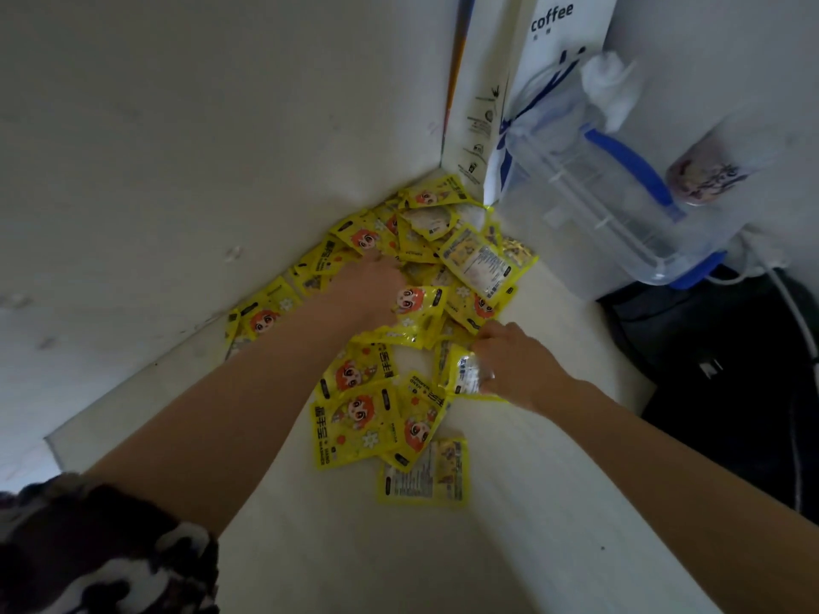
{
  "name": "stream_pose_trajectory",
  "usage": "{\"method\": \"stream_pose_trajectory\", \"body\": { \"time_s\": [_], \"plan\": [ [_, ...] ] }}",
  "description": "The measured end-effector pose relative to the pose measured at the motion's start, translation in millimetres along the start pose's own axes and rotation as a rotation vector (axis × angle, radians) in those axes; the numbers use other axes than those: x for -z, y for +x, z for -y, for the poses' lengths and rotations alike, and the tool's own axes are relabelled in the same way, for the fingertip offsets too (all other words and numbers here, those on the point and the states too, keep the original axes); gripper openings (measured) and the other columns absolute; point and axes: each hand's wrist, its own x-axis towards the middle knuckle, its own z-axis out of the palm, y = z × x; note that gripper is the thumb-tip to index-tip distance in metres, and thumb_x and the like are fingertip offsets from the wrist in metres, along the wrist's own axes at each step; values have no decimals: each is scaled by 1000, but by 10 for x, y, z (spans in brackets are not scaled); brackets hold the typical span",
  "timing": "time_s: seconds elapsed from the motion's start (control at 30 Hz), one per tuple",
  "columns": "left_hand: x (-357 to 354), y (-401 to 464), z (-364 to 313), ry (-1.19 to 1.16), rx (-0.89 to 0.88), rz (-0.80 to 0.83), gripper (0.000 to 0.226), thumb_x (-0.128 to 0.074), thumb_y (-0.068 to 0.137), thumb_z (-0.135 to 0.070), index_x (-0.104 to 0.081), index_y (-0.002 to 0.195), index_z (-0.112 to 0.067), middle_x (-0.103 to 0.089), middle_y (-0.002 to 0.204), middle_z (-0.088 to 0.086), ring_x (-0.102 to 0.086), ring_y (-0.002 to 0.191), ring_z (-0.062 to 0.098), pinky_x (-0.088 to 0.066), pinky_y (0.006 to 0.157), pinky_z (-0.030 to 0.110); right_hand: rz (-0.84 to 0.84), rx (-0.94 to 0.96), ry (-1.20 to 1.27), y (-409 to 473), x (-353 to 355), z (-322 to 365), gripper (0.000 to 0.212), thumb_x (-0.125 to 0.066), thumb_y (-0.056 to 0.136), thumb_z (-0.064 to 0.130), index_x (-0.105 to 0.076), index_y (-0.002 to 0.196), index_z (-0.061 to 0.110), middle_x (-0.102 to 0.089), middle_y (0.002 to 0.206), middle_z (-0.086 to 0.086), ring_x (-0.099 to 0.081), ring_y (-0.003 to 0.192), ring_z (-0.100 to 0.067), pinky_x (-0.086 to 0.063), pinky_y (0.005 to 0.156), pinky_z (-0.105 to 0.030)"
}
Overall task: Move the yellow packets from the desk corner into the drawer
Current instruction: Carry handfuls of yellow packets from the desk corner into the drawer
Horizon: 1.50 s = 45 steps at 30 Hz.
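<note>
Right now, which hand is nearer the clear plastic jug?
Right. The right hand is on packets down-left of the jug; the left hand is farther left, in the pile by the wall.

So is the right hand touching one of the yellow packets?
Touching. The head view shows the right hand with its fingers curled around the edge of a crinkled yellow packet, beside the pile in the desk corner.

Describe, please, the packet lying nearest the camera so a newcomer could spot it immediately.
Start at the yellow packets heaped in the desk corner. Follow them toward the camera to the last packet. It lies alone, printed back up, showing no cartoon face.
</note>
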Motion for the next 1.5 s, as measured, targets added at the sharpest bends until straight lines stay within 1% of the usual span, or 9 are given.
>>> {"method": "stream_pose_trajectory", "body": {
  "time_s": [0.33, 0.57, 0.73, 0.83, 0.97, 1.07, 1.17, 1.33, 1.5],
  "plan": [
    [-169, -3, -121, 60, -25, -68, 53, -69, 81, -34, -56, 130, -21, -48, 139, -1, -22, 136, 33, -26, 108, 49, -21, 77, -35, 109, -179, -36, 59, -65, 81, 28, -44, 136, 27, -32, 149, 1, -32, 132, -27, -41, 102, -37],
    [-344, -217, -185, 39, -20, -170, 44, -64, 87, -30, -54, 127, -15, -42, 133, 7, -36, 129, 30, -26, 110, 46, -53, 32, -24, 26, -161, 9, 42, -64, 80, 24, -54, 120, 16, -44, 121, -8, -50, 102, -28, -45, 90, -38],
    [-440, -431, -200, -106, 14, -232, 40, -67, 87, -29, -56, 122, -15, -45, 125, 4, -60, 99, 23, -46, 90, 39, -43, 33, 29, -85, -110, 36, 36, -60, 82, 24, -52, 115, 16, -44, 118, -8, -56, 93, -25, -51, 81, -40],
    [-455, -564, -209, -283, 90, -277, 37, -69, 85, -29, -58, 116, -13, -46, 122, 3, -61, 92, 25, -52, 74, 38, 16, -16, 120, -180, -81, 15, 46, -60, 84, 25, -48, 128, 18, -47, 128, -7, -54, 109, -27, -49, 89, -42],
    [-517, -756, -259, -521, 216, -323, 38, -75, 79, -30, -60, 109, -12, -48, 111, 3, -57, 87, 24, -50, 73, 38, 32, -79, 306, -364, -77, -52, 58, -60, 90, 32, -37, 142, 20, -48, 141, -3, -44, 129, -26, -39, 104, -36],
    [-571, -962, -389, -775, 350, -376, 31, -78, 76, -29, -57, 93, -13, -51, 96, 2, -52, 81, 20, -43, 67, 33, -30, -118, 457, -472, -138, -116, 55, -65, 85, 38, -39, 131, 24, -63, 111, -6, -60, 101, -27, -51, 84, -39],
    [-638, -1179, -528, -1185, 472, -384, 34, -81, 75, -27, -63, 102, -15, -64, 94, -1, -62, 87, 17, -49, 70, 32, -98, -179, 595, -584, -192, -140, 63, -72, 81, 38, -37, 131, 22, -57, 95, -5, -58, 82, -24, -44, 64, -31],
    [-925, -1519, -857, -1703, 686, -396, 45, -86, 67, -25, -66, 107, -18, -74, 100, 6, -72, 91, 26, -59, 80, 49, -194, -213, 849, -916, -340, -68, 52, -75, 80, 28, -41, 117, 13, -57, 102, -7, -52, 81, -21, -39, 55, -22],
    [-1139, -1827, -1182, -1829, 721, -384, 49, -85, 67, -15, -63, 111, -17, -74, 102, 9, -73, 90, 29, -59, 78, 56, -213, -280, 1006, -1299, -564, 100, 58, -78, 77, 24, -36, 117, 22, -58, 99, -1, -58, 75, -11, -45, 51, -23]
  ]
}}
